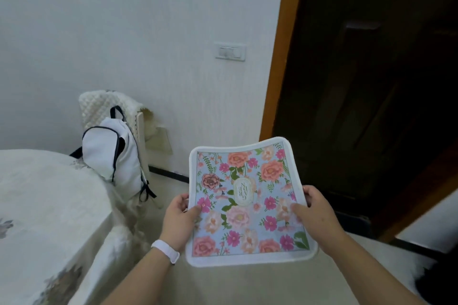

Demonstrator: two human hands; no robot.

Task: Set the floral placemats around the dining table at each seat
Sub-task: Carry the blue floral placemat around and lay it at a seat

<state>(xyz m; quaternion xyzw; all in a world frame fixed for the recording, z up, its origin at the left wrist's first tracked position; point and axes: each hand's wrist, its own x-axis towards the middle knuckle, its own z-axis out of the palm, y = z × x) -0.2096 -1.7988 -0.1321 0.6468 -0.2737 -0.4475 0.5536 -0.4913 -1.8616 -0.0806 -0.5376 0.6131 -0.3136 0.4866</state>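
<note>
A floral placemat with a pale blue ground, pink and orange flowers and a white border is held flat in the air above the floor, right of the table. My left hand grips its left edge, thumb on top. My right hand grips its right edge the same way. The dining table, covered by a white patterned cloth, fills the lower left; no placemat shows on the part in view.
A chair with a cream quilted cover stands at the table's far side, a white backpack hanging on it. A dark wooden door with an orange frame is at right. A light switch is on the wall.
</note>
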